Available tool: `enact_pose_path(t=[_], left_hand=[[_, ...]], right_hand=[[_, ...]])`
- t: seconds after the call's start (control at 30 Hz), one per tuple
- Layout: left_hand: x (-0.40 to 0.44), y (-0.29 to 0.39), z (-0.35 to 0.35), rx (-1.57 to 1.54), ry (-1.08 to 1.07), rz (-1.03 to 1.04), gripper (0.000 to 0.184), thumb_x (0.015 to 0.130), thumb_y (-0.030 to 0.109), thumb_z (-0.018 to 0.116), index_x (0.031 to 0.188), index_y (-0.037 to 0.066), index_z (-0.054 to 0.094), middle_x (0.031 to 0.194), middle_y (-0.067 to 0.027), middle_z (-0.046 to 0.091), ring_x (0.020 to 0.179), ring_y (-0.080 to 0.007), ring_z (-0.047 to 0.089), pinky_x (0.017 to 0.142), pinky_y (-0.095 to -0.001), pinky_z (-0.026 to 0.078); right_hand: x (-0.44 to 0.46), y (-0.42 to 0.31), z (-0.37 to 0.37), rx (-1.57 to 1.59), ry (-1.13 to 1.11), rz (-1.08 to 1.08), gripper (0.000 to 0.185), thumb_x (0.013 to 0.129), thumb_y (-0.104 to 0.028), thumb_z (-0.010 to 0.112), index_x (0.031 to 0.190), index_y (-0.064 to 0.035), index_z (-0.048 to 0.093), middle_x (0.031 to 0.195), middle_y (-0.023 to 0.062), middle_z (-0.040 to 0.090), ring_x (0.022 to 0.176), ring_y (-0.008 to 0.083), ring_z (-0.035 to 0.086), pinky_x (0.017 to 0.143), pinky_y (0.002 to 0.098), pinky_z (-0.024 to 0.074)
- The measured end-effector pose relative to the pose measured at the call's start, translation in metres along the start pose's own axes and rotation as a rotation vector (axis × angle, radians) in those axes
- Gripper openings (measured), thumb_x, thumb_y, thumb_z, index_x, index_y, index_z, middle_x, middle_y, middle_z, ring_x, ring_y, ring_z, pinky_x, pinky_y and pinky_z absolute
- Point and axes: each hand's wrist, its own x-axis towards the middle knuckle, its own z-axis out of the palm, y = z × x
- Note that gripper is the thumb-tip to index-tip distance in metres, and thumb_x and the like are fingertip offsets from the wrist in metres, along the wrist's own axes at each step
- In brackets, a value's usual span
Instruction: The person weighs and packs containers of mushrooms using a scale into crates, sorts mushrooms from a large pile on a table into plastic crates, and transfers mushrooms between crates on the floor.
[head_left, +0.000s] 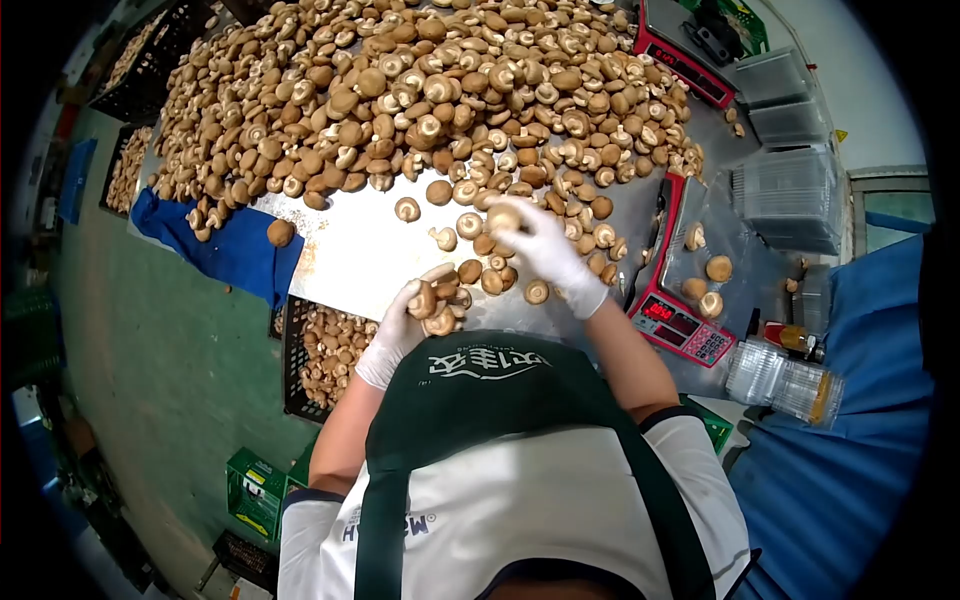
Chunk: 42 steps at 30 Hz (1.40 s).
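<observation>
My left hand [397, 330], in a white glove, is closed around several shiitake mushrooms [438, 305] near the table's front edge, just above my apron. To its right and farther forward, my gloved right hand [550, 250] has its fingers on a single round-capped mushroom [503, 217]. Loose mushrooms [491, 281] lie on the table between the two hands. Beyond them rises a large heap of brown mushrooms [400, 90], some cap up and some showing pale stems.
On the right, a red scale [690, 335] with a lit display carries a few mushrooms; another red scale [680, 60] stands farther back. Clear plastic trays [788, 200] are stacked beyond. A black crate [297, 350] of mushrooms sits below the left table edge, near a blue cloth [215, 255].
</observation>
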Motion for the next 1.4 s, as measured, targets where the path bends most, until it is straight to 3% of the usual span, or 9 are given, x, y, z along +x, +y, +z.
enact_pose_path(t=[0.1,0.17,0.37,0.57,0.7,0.77,0.97,1.23,1.4], left_hand=[[0.004,-0.003,0.020,0.059,0.003,-0.036,0.065,0.096,0.040,0.046,0.147,0.004,0.028,0.128,-0.0192,0.051,0.105,-0.0277,0.060,0.088,-0.0401,0.051],[0.003,-0.008,0.013,0.055,0.141,-0.174,0.060,0.097,0.039,0.045,0.143,0.003,0.032,0.126,-0.0195,0.053,0.107,-0.0285,0.060,0.090,-0.0417,0.051],[0.006,-0.011,-0.002,-0.090,0.075,-0.088,0.047,0.096,0.037,0.046,0.127,0.001,0.048,0.112,-0.0198,0.060,0.102,-0.0287,0.061,0.093,-0.0403,0.049],[0.008,-0.008,0.004,-0.071,0.115,0.030,0.041,0.092,0.029,0.053,0.121,0.000,0.050,0.108,-0.0162,0.061,0.100,-0.0282,0.061,0.090,-0.0400,0.050],[0.009,-0.012,-0.022,0.041,0.210,0.066,0.050,0.094,0.033,0.051,0.130,-0.002,0.047,0.124,-0.0174,0.057,0.110,-0.0271,0.058,0.098,-0.0395,0.045],[0.010,-0.013,-0.029,0.016,0.232,0.062,0.052,0.094,0.034,0.051,0.130,-0.003,0.047,0.127,-0.0179,0.056,0.111,-0.0274,0.058,0.099,-0.0395,0.045],[0.018,-0.009,-0.022,0.003,0.281,-0.012,0.054,0.096,0.038,0.047,0.131,-0.003,0.049,0.126,-0.0171,0.058,0.112,-0.0262,0.059,0.099,-0.0379,0.045],[0.019,-0.003,-0.011,0.109,0.125,-0.038,0.051,0.096,0.037,0.049,0.128,-0.002,0.049,0.114,-0.0155,0.062,0.104,-0.0247,0.061,0.092,-0.0369,0.049],[0.014,-0.012,-0.034,0.104,0.221,-0.011,0.050,0.095,0.036,0.047,0.126,-0.002,0.051,0.116,-0.0159,0.062,0.104,-0.0252,0.061,0.092,-0.0373,0.049]], right_hand=[[-0.019,-0.003,0.043,-0.506,-0.322,0.024,0.053,0.096,-0.037,0.052,0.141,-0.0090,0.045,0.140,0.0191,0.047,0.131,0.0301,0.044,0.110,0.0404,0.0340],[-0.023,0.015,0.063,-0.312,-0.276,-0.105,0.055,0.098,-0.039,0.048,0.144,-0.0090,0.042,0.148,0.0190,0.038,0.138,0.0329,0.034,0.115,0.0408,0.0266],[0.024,0.001,0.052,-0.404,-0.460,-0.183,0.043,0.099,-0.032,0.048,0.135,-0.0085,0.053,0.140,0.0171,0.050,0.132,0.0308,0.043,0.111,0.0384,0.0319],[0.113,0.028,0.008,-0.957,0.308,-0.188,0.026,0.084,-0.014,0.062,0.109,-0.0128,0.067,0.109,0.0105,0.064,0.101,0.0291,0.060,0.089,0.0411,0.0491],[0.112,0.061,-0.021,-0.569,0.301,-0.174,0.023,0.085,-0.011,0.065,0.107,-0.0141,0.066,0.106,0.0103,0.061,0.096,0.0300,0.059,0.085,0.0382,0.0489],[0.102,0.061,-0.030,-0.279,0.348,-0.097,0.023,0.087,-0.008,0.065,0.110,-0.0093,0.067,0.106,0.0049,0.064,0.089,0.0168,0.061,0.078,0.0291,0.0503],[0.042,0.028,-0.040,0.108,0.326,0.007,0.028,0.094,-0.008,0.056,0.120,-0.0026,0.063,0.121,0.0066,0.063,0.110,0.0162,0.058,0.095,0.0276,0.0448],[-0.004,0.051,-0.045,-0.375,0.348,-0.127,0.025,0.092,-0.003,0.054,0.113,-0.0026,0.067,0.112,0.0130,0.066,0.102,0.0243,0.063,0.092,0.0318,0.0472],[0.032,0.063,-0.078,-0.662,0.696,-0.114,0.047,0.092,-0.015,0.056,0.137,-0.0062,0.049,0.139,0.0185,0.047,0.132,0.0325,0.040,0.111,0.0418,0.0311]])
